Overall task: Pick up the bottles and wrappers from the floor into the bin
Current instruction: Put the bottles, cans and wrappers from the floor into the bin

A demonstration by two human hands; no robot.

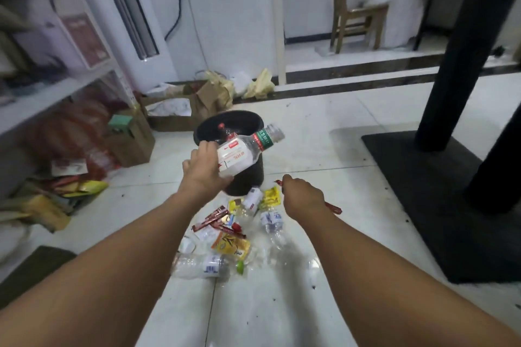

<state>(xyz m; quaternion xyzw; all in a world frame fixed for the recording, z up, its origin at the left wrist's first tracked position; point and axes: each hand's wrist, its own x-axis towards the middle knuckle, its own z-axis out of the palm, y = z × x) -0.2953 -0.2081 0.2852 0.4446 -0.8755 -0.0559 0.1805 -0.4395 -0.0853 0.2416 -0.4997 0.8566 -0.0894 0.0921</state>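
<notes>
A person's two bare arms are reaching forward over a white tiled floor. The left hand (205, 170) is curling its fingers round the lower half of a clear plastic bottle (239, 156) with a red and white label. It is holding the bottle tilted, with the open neck pointing up and right over the near rim of a black bin (248, 118). A green label is showing near the neck; whether that belongs to a second bottle held alongside, I cannot tell. Inside the bin, a red-capped bottle (222, 127) is already lying.

The right hand (303, 197) is hovering to the right of the bin and nearer than it. It is closing into a fist round a thin red wrapper (334, 208), whose ends are sticking out on both sides.

Just below the hands, litter is lying in a loose pile: red stick wrappers (214, 217), yellow wrappers (272, 196) and several crushed clear bottles. One of these, a bottle with a green cap (203, 263), is nearest the viewer. A black table base (423, 191) is standing well to the right.

The bottle is hanging over the near rim rather than over the centre of the opening. If let go there, it could probably strike the rim and bounce back onto the floor, or knock the light bin over. The thin wrapper is still off to the side, and if dropped from there it would likely flutter down short of the bin.
</notes>
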